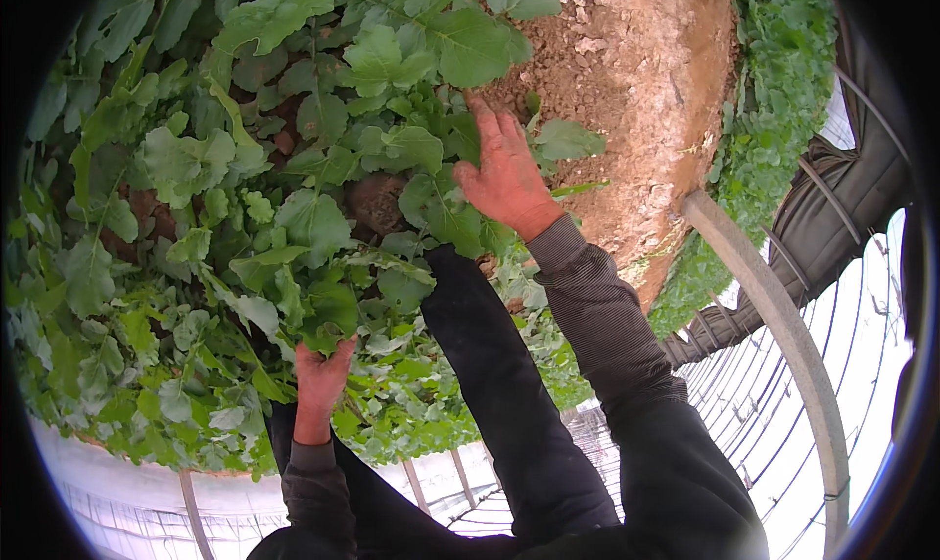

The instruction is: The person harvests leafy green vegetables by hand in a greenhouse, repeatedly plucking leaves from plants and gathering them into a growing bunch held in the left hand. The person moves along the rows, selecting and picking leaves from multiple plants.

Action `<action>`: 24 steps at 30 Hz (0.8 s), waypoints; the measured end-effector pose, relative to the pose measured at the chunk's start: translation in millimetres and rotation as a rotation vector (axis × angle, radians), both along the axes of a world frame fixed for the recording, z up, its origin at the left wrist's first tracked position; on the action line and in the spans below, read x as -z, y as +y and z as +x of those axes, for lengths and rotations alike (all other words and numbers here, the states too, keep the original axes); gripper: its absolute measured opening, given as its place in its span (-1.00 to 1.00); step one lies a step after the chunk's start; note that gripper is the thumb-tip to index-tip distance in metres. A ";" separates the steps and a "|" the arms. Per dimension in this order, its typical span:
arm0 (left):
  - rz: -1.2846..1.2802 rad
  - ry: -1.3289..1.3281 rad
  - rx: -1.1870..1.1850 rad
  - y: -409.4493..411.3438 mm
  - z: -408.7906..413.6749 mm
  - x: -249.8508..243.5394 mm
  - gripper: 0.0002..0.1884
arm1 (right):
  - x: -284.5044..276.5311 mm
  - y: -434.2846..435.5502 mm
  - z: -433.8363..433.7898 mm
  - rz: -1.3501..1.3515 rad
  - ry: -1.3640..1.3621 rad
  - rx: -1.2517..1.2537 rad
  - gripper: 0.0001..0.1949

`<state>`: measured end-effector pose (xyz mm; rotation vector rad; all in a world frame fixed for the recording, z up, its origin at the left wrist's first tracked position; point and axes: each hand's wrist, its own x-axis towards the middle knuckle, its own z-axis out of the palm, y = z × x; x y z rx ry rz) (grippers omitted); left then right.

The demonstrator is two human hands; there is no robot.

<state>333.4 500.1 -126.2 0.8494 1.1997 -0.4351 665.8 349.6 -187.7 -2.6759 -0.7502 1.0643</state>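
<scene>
My right hand [508, 172] reaches into the broad green leaves at the bed's edge, its back up and its fingers partly among the leaves. Whether it grips a stem cannot be told. Lower left, my left hand [323, 375] is at a bunch of lobed green leaves [328, 307]; its fingertips are hidden under them, so its hold is unclear. Leafy plants, like radish or turnip tops [312, 226], lie between and beyond both hands. A brown clod or stone [376, 202] shows among them.
Bare brown soil [624, 83] runs along the right of the plants, with another green row [778, 68] beyond it. A curved concrete-like post [786, 318] rises at the right, near rolled dark sheeting [815, 215] and the greenhouse's ribbed frame. My dark-trousered legs [507, 384] stand among the plants.
</scene>
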 end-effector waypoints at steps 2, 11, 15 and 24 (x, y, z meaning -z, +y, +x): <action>-0.008 -0.006 -0.009 -0.2 0.4 1.1 -0.93 | -11.0 -25.9 20.6 -0.322 -0.054 -0.113 -0.23; 0.014 0.021 0.013 -0.9 12.9 1.3 -0.96 | -34.8 -53.5 17.0 -0.446 -0.114 -0.542 -0.42; 0.003 0.071 0.034 2.3 16.1 -1.3 -0.96 | -32.0 -48.5 25.0 -0.511 0.096 -0.410 -0.55; -0.011 0.087 0.021 3.7 22.5 -4.4 -0.97 | 21.2 -64.5 56.8 -0.338 0.397 -0.155 -0.62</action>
